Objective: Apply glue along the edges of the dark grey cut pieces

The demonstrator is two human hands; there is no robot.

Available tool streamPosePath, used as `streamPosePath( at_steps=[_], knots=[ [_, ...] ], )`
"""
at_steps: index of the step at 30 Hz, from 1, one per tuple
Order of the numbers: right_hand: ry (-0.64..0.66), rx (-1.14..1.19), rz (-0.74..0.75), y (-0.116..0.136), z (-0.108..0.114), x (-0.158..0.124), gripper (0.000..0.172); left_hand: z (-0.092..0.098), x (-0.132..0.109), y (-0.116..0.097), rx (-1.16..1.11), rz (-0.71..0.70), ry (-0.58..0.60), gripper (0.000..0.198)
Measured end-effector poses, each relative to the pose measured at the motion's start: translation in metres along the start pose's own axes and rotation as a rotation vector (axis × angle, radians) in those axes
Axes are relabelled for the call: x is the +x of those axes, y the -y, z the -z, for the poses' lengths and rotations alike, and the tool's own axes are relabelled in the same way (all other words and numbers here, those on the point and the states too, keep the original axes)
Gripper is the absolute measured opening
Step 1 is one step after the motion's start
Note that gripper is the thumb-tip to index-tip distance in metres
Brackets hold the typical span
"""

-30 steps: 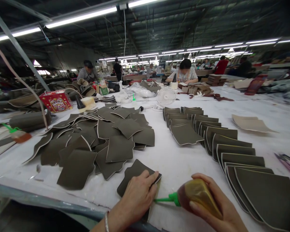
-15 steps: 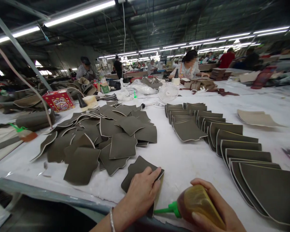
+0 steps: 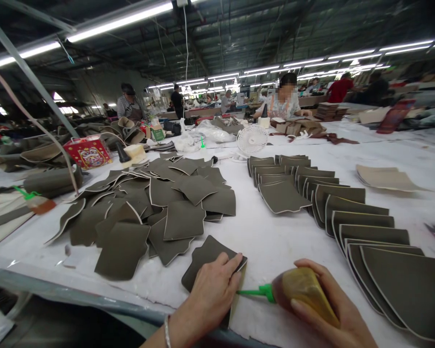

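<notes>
My left hand (image 3: 215,282) presses on a dark olive leather piece (image 3: 202,256) near the table's front edge. Its index finger and thumb lie along the piece's right edge, where a tan strip shows; its other fingertips are partly hidden. In my right hand (image 3: 342,309) is a squeeze bottle (image 3: 304,292) of amber liquid, tipped on its side. The bottle's thin green nozzle (image 3: 255,292) points left, its tip at the tan edge beside my left thumb. Whether the tip touches the leather I cannot tell.
A loose heap of similar leather pieces (image 3: 183,220) lies ahead to the left. Overlapping rows of pieces (image 3: 369,237) stretch along the right. Behind them are a white fan (image 3: 252,139), a red box (image 3: 89,151) and a second green-tipped bottle (image 3: 39,203). Co-workers sit farther back.
My right hand has moved the bottle slightly up and to the right, and its nozzle has shifted a little up along the leather's edge. My left hand has hardly moved.
</notes>
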State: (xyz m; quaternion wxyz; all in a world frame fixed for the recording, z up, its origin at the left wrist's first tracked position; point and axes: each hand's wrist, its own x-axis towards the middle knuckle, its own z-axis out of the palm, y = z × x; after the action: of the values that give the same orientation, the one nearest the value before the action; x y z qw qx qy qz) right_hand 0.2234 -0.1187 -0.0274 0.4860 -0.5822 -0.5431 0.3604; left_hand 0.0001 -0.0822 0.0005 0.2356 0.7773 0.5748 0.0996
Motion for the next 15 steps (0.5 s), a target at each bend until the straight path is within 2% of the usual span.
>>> streamPosePath(
  at_steps=[4, 10, 15],
  knots=[
    [-0.067, -0.067, 0.073, -0.003, 0.003, 0.006, 0.052, 0.001, 0.001, 0.001, -0.032, 0.000, 0.003, 0.044],
    [0.008, 0.002, 0.021, 0.003, -0.001, 0.005, 0.049, 0.001, 0.002, 0.002, -0.077, -0.009, 0.002, 0.044],
    [-0.090, -0.111, 0.099, 0.000, 0.009, 0.021, 0.052, 0.001, 0.003, 0.003, -0.067, -0.011, 0.010, 0.044]
  ],
)
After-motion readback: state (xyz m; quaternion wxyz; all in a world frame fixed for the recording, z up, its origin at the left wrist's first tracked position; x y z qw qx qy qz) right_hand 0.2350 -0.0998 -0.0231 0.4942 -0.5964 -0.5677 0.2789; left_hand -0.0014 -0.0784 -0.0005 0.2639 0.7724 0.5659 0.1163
